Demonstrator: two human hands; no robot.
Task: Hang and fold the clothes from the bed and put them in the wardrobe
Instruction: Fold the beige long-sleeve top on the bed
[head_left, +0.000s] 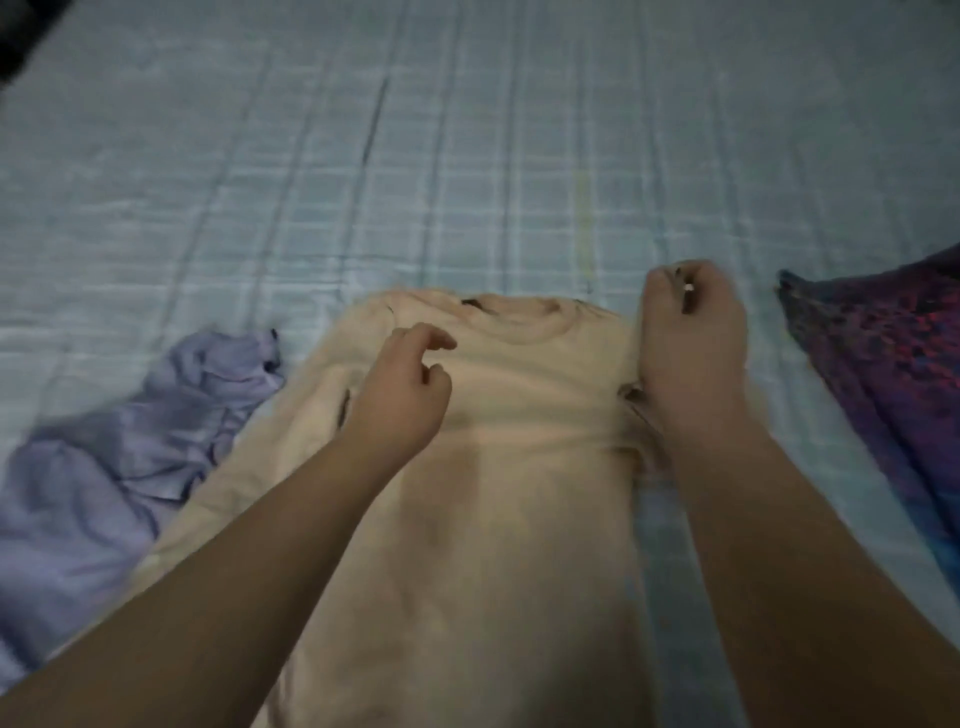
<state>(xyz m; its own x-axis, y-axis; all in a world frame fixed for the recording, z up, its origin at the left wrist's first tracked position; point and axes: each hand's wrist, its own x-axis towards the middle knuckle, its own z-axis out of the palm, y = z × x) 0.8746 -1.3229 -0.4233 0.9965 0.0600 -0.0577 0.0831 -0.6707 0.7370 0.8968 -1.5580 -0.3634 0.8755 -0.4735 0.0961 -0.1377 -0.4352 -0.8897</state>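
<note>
The cream long-sleeved cotton top (519, 467) is lying flat on the pale blue checked bed (363, 156). The right hand (691, 338) is gripping its shoulder edge, fingers clenched on the cloth; the left hand (405, 389) is hovering, fingers loosely curled, holding nothing.

A crumpled lilac garment (130, 441) is lying alongside.

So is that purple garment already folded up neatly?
No, the lilac garment lies crumpled in a loose heap on the bed, left of the spread-out beige top.
</note>
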